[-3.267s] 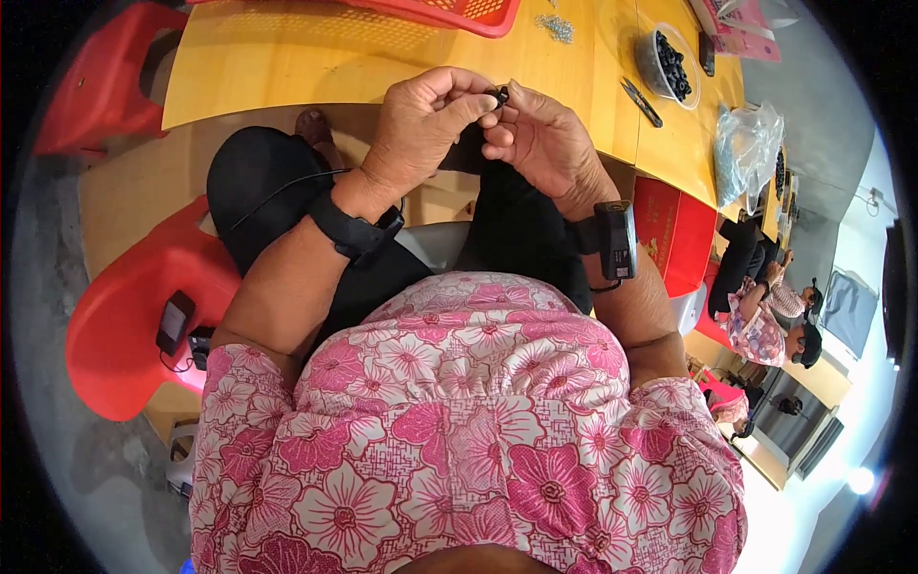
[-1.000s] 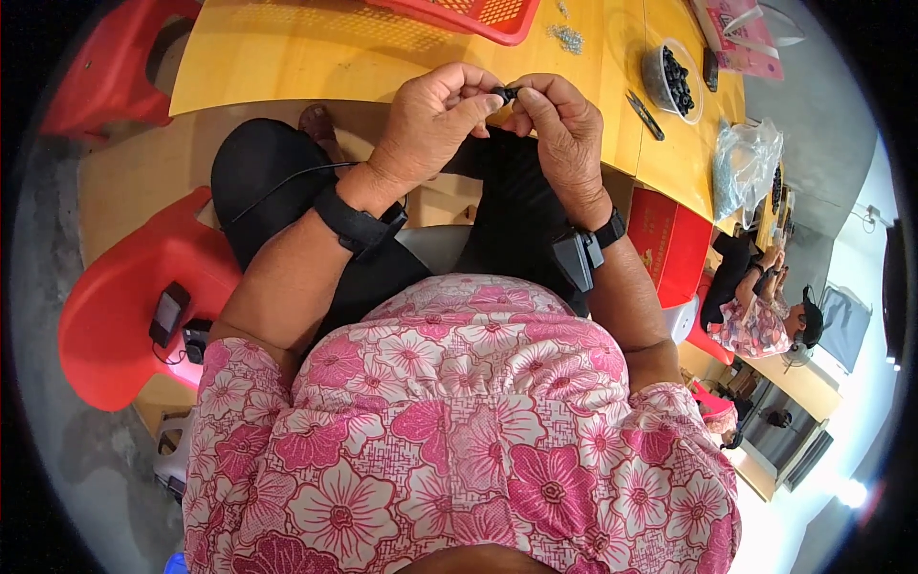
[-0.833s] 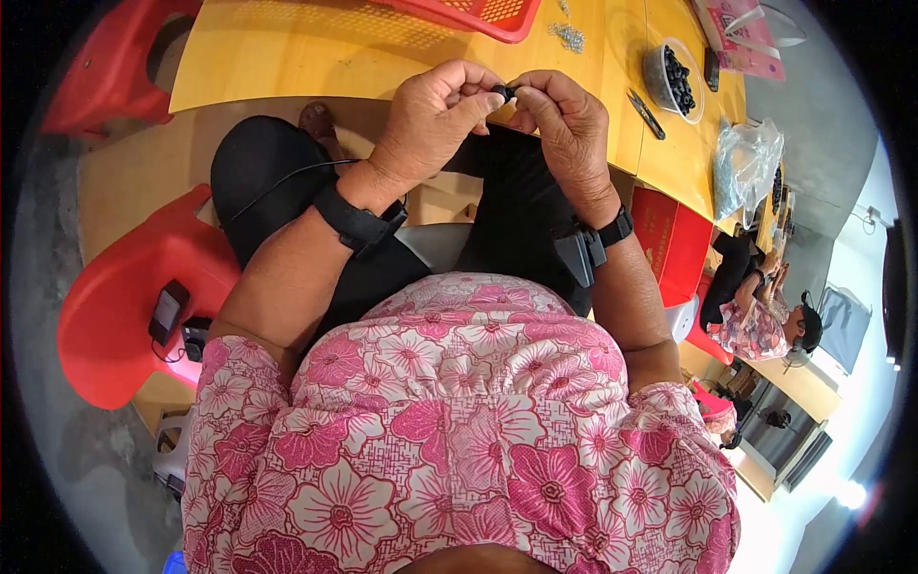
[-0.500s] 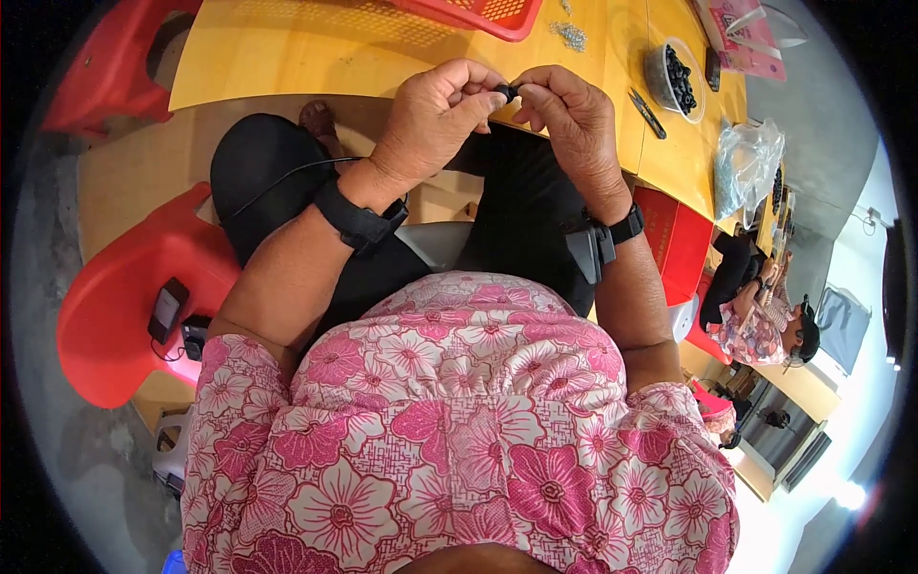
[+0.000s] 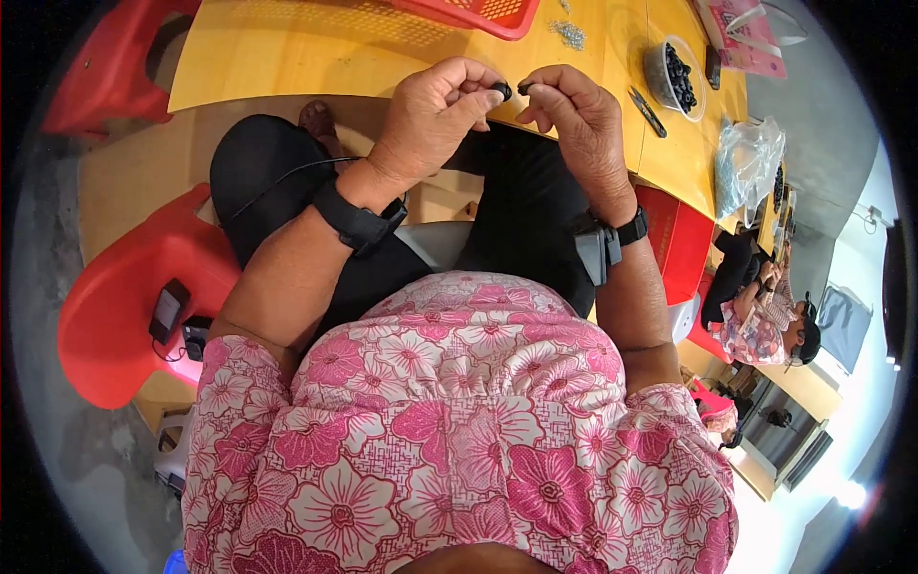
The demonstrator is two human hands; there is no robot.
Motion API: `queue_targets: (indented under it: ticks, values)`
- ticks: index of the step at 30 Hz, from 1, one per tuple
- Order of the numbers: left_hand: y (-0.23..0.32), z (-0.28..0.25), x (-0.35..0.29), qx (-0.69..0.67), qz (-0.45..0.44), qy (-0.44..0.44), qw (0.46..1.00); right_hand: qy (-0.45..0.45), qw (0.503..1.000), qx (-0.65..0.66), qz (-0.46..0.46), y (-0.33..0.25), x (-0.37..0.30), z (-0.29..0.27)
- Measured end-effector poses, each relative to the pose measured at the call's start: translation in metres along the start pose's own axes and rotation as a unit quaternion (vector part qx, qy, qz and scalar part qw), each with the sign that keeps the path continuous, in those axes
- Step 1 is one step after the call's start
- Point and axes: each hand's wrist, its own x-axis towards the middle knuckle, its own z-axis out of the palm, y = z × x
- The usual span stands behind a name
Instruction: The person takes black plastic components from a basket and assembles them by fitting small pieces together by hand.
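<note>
My left hand [image 5: 435, 117] pinches a small round black part [image 5: 500, 90] between thumb and fingertips, over the front edge of the yellow table [image 5: 325, 57]. Just to its right, my right hand [image 5: 577, 117] grips a smaller black piece [image 5: 524, 87] in a pinch. A narrow gap separates the two pieces. Fingers cover most of both, so their exact kind cannot be made out. On the table to the right stands a clear round tub [image 5: 660, 77] of small black parts [image 5: 680, 80].
A red perforated basket [image 5: 516, 27] sits at the far edge, beside a scatter of small clear bits [image 5: 571, 35]. Black snips [image 5: 647, 113] lie near the tub. A plastic bag [image 5: 749, 167] rests at the right. Red stools [image 5: 115, 306] flank my left side. Another person [image 5: 760, 320] sits farther right.
My right hand has moved slightly right, away from the left one. The black pieces, together before, are now apart, one in each hand. My left hand has hardly moved.
</note>
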Motion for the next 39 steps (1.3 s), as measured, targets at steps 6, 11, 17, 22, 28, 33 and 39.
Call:
queue_targets:
  ticks: [6, 11, 17, 22, 28, 33, 39]
  values:
    - [0.001, -0.001, -0.002, -0.01, -0.006, 0.005, 1.0, 0.012, 0.997, 0.077, 0.016, 0.005, -0.004, 0.004]
    - [0.004, -0.003, -0.005, -0.018, -0.003, -0.001, 1.0, 0.013, 0.998, 0.059, 0.014, -0.002, -0.005, 0.01]
    - [0.004, -0.007, -0.008, -0.01, 0.009, -0.001, 1.0, 0.015, 1.0, 0.019, 0.009, -0.006, -0.007, 0.017]
    - [0.009, -0.009, -0.012, 0.003, 0.012, 0.0, 1.0, 0.017, 1.0, 0.008, 0.013, -0.01, -0.007, 0.021]
    - [0.007, -0.01, -0.014, -0.001, 0.007, -0.004, 1.0, 0.007, 1.0, -0.021, 0.002, -0.008, -0.007, 0.021]
    - [0.007, -0.01, -0.012, -0.004, 0.004, -0.006, 1.0, 0.011, 0.999, -0.051, -0.016, -0.011, -0.006, 0.02]
    - [0.005, -0.009, -0.014, 0.023, 0.012, 0.0, 1.0, 0.001, 0.977, -0.193, -0.093, -0.018, -0.004, 0.018]
